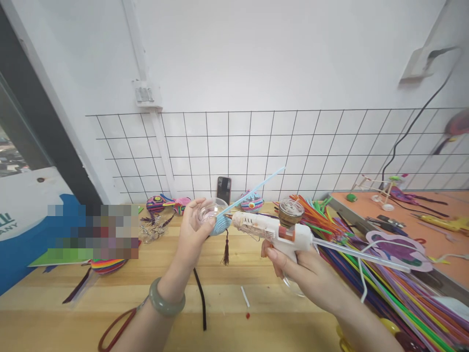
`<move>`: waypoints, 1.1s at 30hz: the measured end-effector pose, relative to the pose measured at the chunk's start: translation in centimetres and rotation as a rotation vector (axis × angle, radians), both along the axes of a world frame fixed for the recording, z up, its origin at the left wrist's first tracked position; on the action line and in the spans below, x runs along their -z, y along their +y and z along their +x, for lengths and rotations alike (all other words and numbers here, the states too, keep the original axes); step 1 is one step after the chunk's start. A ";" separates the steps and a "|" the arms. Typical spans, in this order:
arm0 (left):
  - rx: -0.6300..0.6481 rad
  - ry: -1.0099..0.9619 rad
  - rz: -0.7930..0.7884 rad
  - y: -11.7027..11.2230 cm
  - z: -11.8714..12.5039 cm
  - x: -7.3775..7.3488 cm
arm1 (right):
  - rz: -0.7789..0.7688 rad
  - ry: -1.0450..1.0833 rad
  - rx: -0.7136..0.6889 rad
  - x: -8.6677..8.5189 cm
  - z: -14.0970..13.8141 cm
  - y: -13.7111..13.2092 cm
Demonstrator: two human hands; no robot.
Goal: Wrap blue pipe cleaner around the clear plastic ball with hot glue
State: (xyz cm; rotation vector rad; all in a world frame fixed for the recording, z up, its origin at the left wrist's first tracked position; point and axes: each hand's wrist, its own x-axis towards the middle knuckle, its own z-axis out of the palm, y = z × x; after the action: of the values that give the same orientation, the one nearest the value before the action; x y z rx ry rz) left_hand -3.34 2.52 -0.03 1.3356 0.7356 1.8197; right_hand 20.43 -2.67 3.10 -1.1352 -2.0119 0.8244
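Note:
My left hand [193, 234] is closed around a clear plastic half-sphere [209, 211] with a light blue wrapped piece [220, 225] under it; a blue pipe cleaner [252, 189] sticks up to the right and a dark red tassel [226, 250] hangs below. A green bangle [164, 304] sits on that wrist. My right hand [293, 266] grips a white hot glue gun [278, 233] by its handle. The gun's nozzle points left and touches the blue piece. A clear glue stick [361, 254] juts out of the gun's back.
A heap of coloured pipe cleaners [384, 288] covers the wooden table [110, 293] on the right. A round metal tin [290, 211], a phone [223, 189] against the wire grid wall and several wrapped ornaments [157, 203] stand behind. A black cord [201, 298] lies in front.

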 end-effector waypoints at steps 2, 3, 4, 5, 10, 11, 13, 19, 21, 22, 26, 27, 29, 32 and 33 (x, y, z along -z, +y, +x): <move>-0.003 0.001 -0.008 0.0 0.0 0.0 | -0.001 0.005 0.003 0.0 0.0 0.0; -0.005 0.001 -0.009 -0.1 0.0 -0.1 | -0.002 0.009 0.004 0.1 0.0 0.0; -0.007 0.000 -0.009 0.0 0.0 -0.1 | -0.003 0.011 0.004 0.1 0.0 0.0; -0.008 -0.002 -0.007 0.0 0.0 -0.1 | -0.003 0.012 0.004 0.1 0.0 0.1; -0.008 -0.009 -0.012 0.0 0.1 -0.2 | -0.002 0.012 -0.003 0.0 0.0 0.1; -0.009 -0.010 -0.017 0.0 0.1 -0.2 | 0.001 0.011 -0.007 0.0 0.0 0.0; -0.010 -0.012 -0.021 0.0 0.1 -0.2 | 0.012 0.010 -0.012 0.0 0.0 0.0; -0.013 -0.014 -0.023 -0.1 0.1 -0.3 | 0.019 0.026 -0.005 0.2 0.1 0.1; -0.008 -0.024 -0.025 -0.1 0.1 -0.4 | 0.005 0.029 -0.004 0.2 0.1 0.1; -0.006 -0.030 -0.030 -0.1 0.1 -0.5 | -0.002 0.031 -0.005 0.2 0.1 0.1; 0.001 -0.054 -0.040 -0.2 0.2 -0.6 | -0.016 0.034 -0.004 0.1 0.2 0.1; 0.005 -0.057 -0.039 -0.3 0.2 -0.6 | -0.017 0.034 -0.004 0.1 0.2 0.1; 0.011 -0.059 -0.036 -0.3 0.2 -0.6 | -0.016 0.033 -0.006 0.0 0.1 0.1; 0.005 -0.062 -0.042 -0.3 0.2 -0.6 | -0.002 0.044 -0.010 -0.1 0.1 0.1; 0.003 -0.064 -0.045 -0.3 0.3 -0.6 | 0.000 0.042 -0.010 -0.2 0.1 0.1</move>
State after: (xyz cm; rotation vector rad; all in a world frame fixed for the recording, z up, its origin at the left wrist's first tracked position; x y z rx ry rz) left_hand -3.09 2.21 0.58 1.2435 0.7357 1.8246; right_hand 20.52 -2.55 3.27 -1.0994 -1.9845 0.8470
